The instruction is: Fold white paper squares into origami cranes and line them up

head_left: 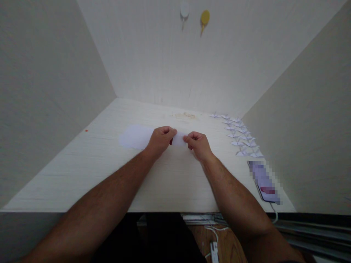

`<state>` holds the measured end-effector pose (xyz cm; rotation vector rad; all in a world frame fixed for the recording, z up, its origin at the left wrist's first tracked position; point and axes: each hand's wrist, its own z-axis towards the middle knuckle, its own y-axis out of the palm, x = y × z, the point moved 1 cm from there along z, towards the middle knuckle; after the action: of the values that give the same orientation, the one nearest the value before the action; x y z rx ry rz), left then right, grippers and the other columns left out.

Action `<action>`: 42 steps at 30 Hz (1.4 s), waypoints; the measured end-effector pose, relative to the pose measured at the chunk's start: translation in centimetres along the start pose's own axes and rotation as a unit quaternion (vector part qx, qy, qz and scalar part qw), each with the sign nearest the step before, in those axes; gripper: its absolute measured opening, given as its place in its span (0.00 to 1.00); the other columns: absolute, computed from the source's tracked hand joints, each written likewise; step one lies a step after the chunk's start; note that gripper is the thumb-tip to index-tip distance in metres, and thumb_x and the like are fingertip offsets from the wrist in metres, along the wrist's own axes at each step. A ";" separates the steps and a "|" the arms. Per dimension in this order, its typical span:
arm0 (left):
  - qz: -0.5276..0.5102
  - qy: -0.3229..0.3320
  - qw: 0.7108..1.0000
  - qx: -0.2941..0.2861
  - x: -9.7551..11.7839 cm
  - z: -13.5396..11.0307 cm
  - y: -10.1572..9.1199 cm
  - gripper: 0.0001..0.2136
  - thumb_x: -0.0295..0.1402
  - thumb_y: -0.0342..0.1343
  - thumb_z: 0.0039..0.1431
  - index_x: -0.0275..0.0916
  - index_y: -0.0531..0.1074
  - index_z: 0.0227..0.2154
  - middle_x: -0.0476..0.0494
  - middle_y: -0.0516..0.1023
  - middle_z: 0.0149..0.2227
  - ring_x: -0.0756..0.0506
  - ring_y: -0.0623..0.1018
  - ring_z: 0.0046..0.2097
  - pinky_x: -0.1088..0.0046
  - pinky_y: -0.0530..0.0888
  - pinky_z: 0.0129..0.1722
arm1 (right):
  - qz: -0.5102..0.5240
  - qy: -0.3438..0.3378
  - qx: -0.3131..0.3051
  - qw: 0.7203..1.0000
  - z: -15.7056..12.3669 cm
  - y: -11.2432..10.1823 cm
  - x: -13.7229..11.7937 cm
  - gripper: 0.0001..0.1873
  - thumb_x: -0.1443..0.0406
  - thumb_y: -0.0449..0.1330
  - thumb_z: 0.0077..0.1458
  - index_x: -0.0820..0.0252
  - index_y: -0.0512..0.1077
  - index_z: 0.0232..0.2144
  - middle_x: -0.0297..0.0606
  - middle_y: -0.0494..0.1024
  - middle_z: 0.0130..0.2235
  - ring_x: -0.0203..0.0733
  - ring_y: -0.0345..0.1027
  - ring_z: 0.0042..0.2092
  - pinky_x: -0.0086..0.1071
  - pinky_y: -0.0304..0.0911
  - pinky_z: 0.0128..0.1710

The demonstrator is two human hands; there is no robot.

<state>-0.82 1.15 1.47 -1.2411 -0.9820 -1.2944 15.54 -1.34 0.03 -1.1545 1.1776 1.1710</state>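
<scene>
A small white piece of paper (179,138) is held between my two hands, just above the white table. My left hand (162,139) pinches its left edge between thumb and fingers. On the other side, my right hand (198,143) grips the right edge in the same way. Beside my left hand lie white paper sheets (134,137), partly covered by that hand. Whether the held paper has creases is too faint to tell.
Several folded paper cranes (237,133) stand in rows at the back right. Nearer me lies a phone (264,182) with a cable (274,212). Walls enclose the table (170,182) on three sides. A power strip (214,252) rests on the floor.
</scene>
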 end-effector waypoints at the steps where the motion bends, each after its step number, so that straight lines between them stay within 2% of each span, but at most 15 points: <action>1: -0.001 0.001 1.000 -0.015 0.0 0.0 -0.1 0.14 0.38 0.57 0.53 0.37 0.67 0.17 0.51 0.67 0.16 0.53 0.65 0.21 0.75 0.61 0.23 | -0.003 -0.008 0.007 1.000 0.0 -0.1 -0.1 0.16 0.56 0.67 0.44 0.59 0.67 0.19 0.25 0.63 0.15 0.28 0.50 0.18 0.26 0.45 0.19; 5: 0.030 -0.024 0.992 -0.120 -0.1 -0.2 -0.3 0.10 0.38 0.60 0.50 0.36 0.72 0.22 0.51 0.69 0.18 0.53 0.66 0.21 0.76 0.61 0.22 | -0.042 -0.008 -0.036 0.998 0.1 -0.6 -0.2 0.15 0.58 0.68 0.43 0.60 0.68 0.19 0.26 0.64 0.16 0.27 0.52 0.19 0.26 0.46 0.19; 7: 0.041 -0.037 0.987 -0.153 -0.2 -0.2 -0.3 0.11 0.39 0.62 0.48 0.36 0.73 0.24 0.51 0.69 0.18 0.53 0.66 0.21 0.76 0.60 0.22 | -0.050 0.003 -0.058 0.997 0.2 -0.6 -0.1 0.15 0.57 0.67 0.43 0.60 0.68 0.19 0.26 0.65 0.16 0.27 0.53 0.19 0.26 0.48 0.19; 9: 0.011 -0.051 0.989 -0.137 -0.4 0.0 -0.3 0.11 0.40 0.64 0.46 0.36 0.73 0.23 0.51 0.69 0.19 0.53 0.65 0.21 0.76 0.60 0.21 | -0.022 0.010 -0.071 0.997 0.2 -0.6 0.0 0.15 0.56 0.67 0.44 0.60 0.69 0.22 0.26 0.68 0.18 0.29 0.58 0.19 0.25 0.52 0.20; 13: -0.123 -0.090 0.986 -0.063 -0.8 0.3 -0.1 0.12 0.38 0.65 0.43 0.36 0.70 0.23 0.50 0.71 0.22 0.53 0.68 0.23 0.76 0.63 0.22 | 0.044 0.001 -0.101 0.994 0.2 -0.4 -0.2 0.18 0.57 0.69 0.41 0.59 0.69 0.30 0.32 0.77 0.25 0.35 0.70 0.25 0.27 0.61 0.22; 16: -0.168 -0.109 0.978 -0.053 -0.9 0.3 0.2 0.12 0.37 0.65 0.41 0.36 0.68 0.23 0.49 0.72 0.24 0.52 0.70 0.25 0.76 0.64 0.23 | 0.055 -0.019 -0.084 0.995 0.3 -0.5 -0.3 0.18 0.59 0.70 0.40 0.59 0.70 0.31 0.32 0.77 0.25 0.36 0.72 0.27 0.27 0.62 0.23; 21: -0.104 -0.079 0.986 -0.108 -0.8 -0.1 0.4 0.10 0.30 0.64 0.40 0.36 0.73 0.29 0.52 0.72 0.22 0.53 0.69 0.23 0.77 0.62 0.23 | 0.043 -0.039 -0.049 0.997 0.6 -0.9 -0.1 0.14 0.59 0.69 0.42 0.60 0.73 0.30 0.29 0.74 0.21 0.31 0.66 0.22 0.26 0.61 0.22; 24: -0.064 -0.067 0.984 -0.150 -0.9 -0.1 0.3 0.09 0.31 0.64 0.43 0.35 0.75 0.29 0.52 0.71 0.21 0.55 0.65 0.21 0.77 0.59 0.21 | 0.055 -0.037 -0.045 0.997 0.6 -1.1 0.0 0.14 0.58 0.69 0.43 0.61 0.73 0.30 0.29 0.74 0.21 0.31 0.65 0.21 0.26 0.61 0.22; 27: -0.100 -0.078 0.980 -0.155 -1.0 0.0 0.0 0.09 0.34 0.65 0.45 0.35 0.74 0.27 0.50 0.71 0.22 0.55 0.65 0.21 0.77 0.58 0.21 | 0.081 -0.026 -0.070 0.994 0.6 -1.1 0.1 0.16 0.56 0.69 0.44 0.60 0.74 0.31 0.30 0.76 0.23 0.31 0.66 0.22 0.28 0.65 0.23; 36: -0.211 -0.145 0.950 -0.178 -0.6 -0.3 -0.1 0.12 0.34 0.69 0.41 0.34 0.72 0.24 0.49 0.71 0.23 0.54 0.68 0.23 0.77 0.62 0.23 | 0.136 -0.003 -0.146 0.980 0.0 -1.1 -0.4 0.23 0.53 0.72 0.39 0.59 0.73 0.34 0.33 0.78 0.29 0.35 0.71 0.27 0.30 0.70 0.25; 39: -0.225 -0.156 0.942 -0.193 -0.5 -0.4 -0.1 0.13 0.34 0.69 0.41 0.34 0.71 0.24 0.49 0.71 0.23 0.54 0.69 0.24 0.77 0.62 0.23 | 0.138 -0.003 -0.155 0.978 -0.1 -1.0 -0.4 0.22 0.54 0.72 0.40 0.59 0.72 0.34 0.33 0.78 0.30 0.35 0.71 0.28 0.30 0.70 0.26; 42: -0.231 -0.168 0.937 -0.200 -0.3 -0.5 -0.1 0.13 0.34 0.69 0.41 0.35 0.71 0.24 0.48 0.72 0.24 0.54 0.69 0.24 0.78 0.62 0.22 | 0.122 -0.032 -0.143 0.982 0.0 -1.1 -0.3 0.22 0.56 0.71 0.42 0.55 0.73 0.40 0.32 0.77 0.34 0.34 0.71 0.29 0.29 0.70 0.26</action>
<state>-0.99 0.72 1.17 -1.6446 -1.3577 -1.7471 16.59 -1.38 0.38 -1.1977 1.1495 1.5934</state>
